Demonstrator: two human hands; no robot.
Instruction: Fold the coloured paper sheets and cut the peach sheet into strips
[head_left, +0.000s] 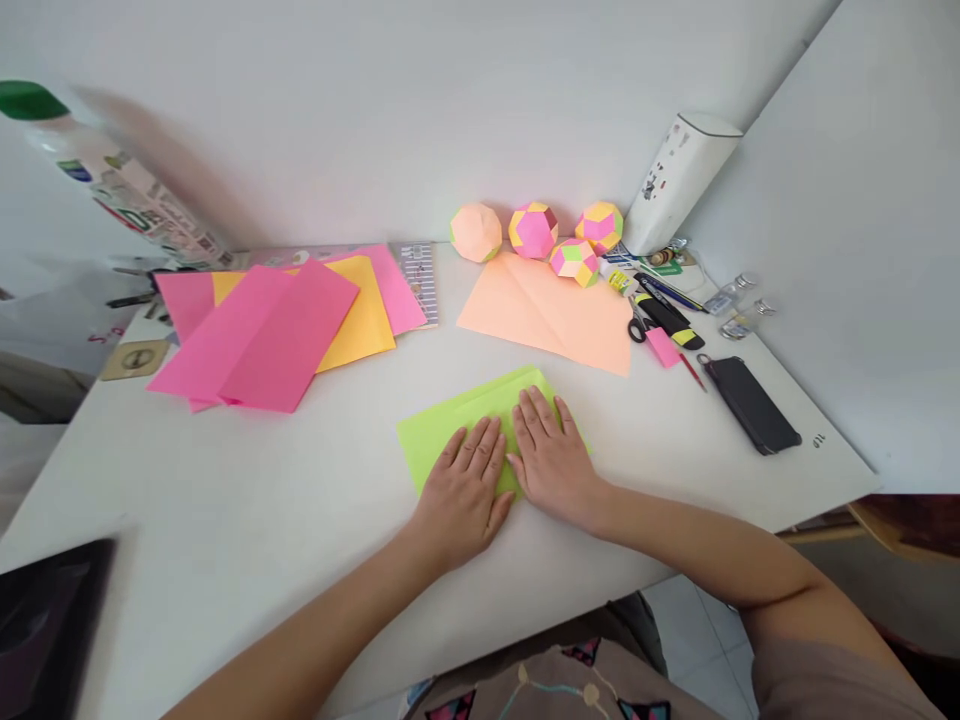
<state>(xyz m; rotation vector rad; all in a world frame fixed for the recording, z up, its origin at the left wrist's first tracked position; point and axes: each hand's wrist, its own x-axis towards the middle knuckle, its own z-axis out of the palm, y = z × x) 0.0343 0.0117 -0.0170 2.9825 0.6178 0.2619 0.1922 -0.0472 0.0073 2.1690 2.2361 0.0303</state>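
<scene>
A folded sheet of lime-green paper [442, 425] lies on the white table in front of me. My left hand [463, 490] rests flat on its lower middle, fingers stretched out and thumb pointing right. Beside it, my right hand [556, 455] presses flat on the paper's right part, its fingers reaching toward the far edge. The two hands are close together, and they hide the near and middle parts of the sheet. Behind the green sheet is a creased peach paper [547, 310].
Pink sheets [259, 335] and a yellow sheet [360, 300] overlap at the left. Several paper balls [534, 230] stand by the wall. Scissors [637, 325], a glue bottle [619, 280], a cutter [667, 318] and a black phone [752, 403] lie right. A dark device [52, 620] sits front left.
</scene>
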